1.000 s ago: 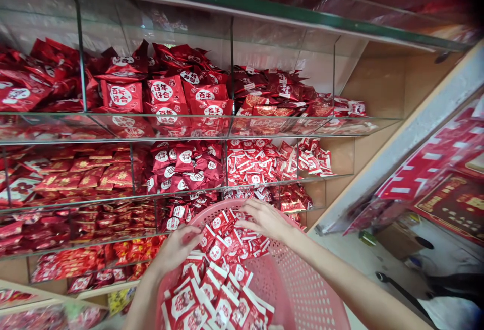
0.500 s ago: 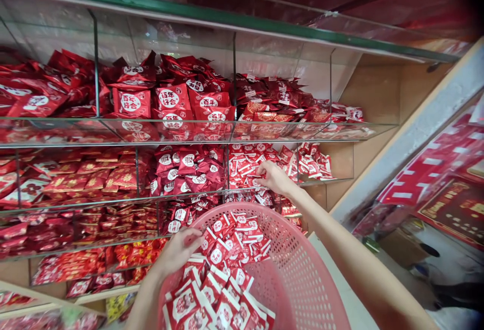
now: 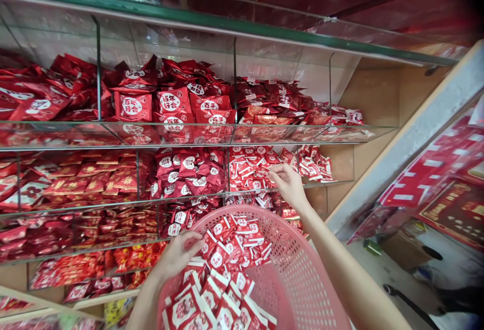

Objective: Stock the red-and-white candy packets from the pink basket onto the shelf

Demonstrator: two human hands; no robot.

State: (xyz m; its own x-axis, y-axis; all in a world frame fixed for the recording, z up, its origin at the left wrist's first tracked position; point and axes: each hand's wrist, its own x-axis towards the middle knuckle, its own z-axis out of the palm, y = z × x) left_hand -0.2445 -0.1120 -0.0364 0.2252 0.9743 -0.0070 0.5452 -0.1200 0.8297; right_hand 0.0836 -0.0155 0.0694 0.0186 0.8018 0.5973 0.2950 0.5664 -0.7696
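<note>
A pink perforated basket (image 3: 302, 269) holds many small red-and-white packets (image 3: 227, 289) on its left side. My left hand (image 3: 179, 252) rests at the basket's left rim, its fingers curved over the edge beside the packets, thumb and fingers slightly apart, holding nothing visible. Above the basket's far rim, my right hand (image 3: 286, 181) is at a glass-fronted compartment of small red-and-white packets (image 3: 251, 163). Its thumb and fingertips are pressed together in a pinch; whatever may be between them is too small to make out.
Glass shelves (image 3: 189, 138) with dividers carry red packets in rows. Larger bags (image 3: 132, 105) fill the upper shelf, and dark red heart-labelled packets (image 3: 189, 163) lie left of the right hand. On the right are a slanted post (image 3: 408, 133), hanging red packages (image 3: 419, 173) and a cardboard box (image 3: 403, 252).
My right hand has moved a little to the right along the compartment. The left hand and the basket have stayed almost in place.
</note>
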